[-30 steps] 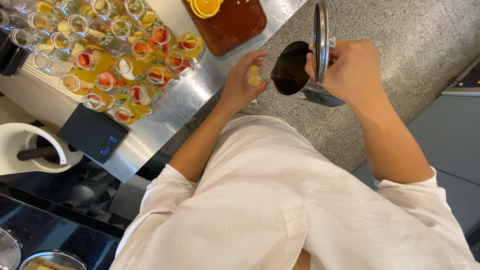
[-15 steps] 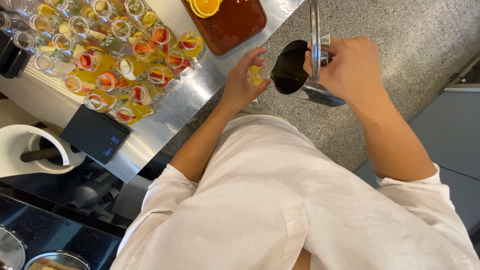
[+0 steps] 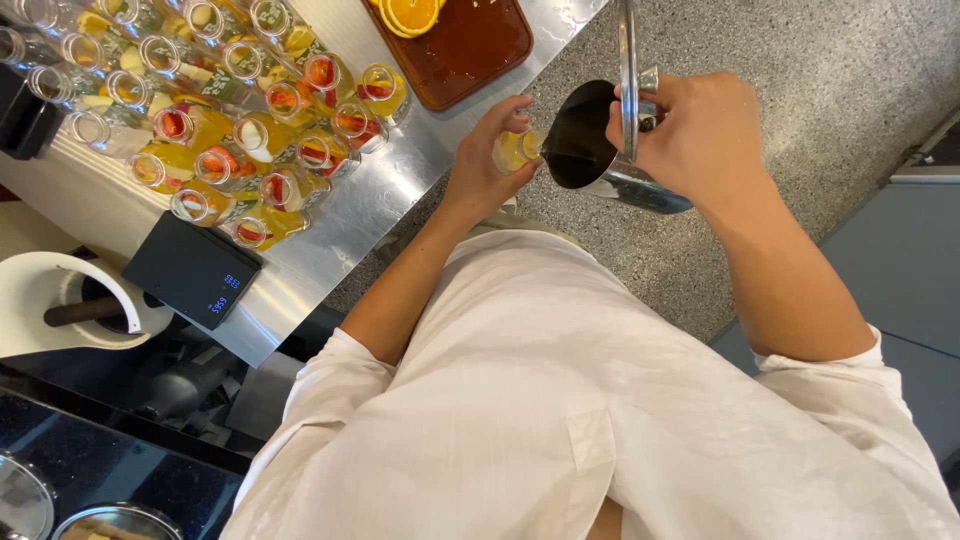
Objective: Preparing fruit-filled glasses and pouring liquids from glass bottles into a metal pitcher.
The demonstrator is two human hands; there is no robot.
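Tilting steel jug [image 3: 605,150] toward small glass [image 3: 515,150]

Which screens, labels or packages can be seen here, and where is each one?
Flat black square kitchen scale: on the steel counter's near edge, beside the fruit-filled small glass bottles; a small display with pale blue lit digits sits at its corner.
No packages, labels or signs show anywhere else.
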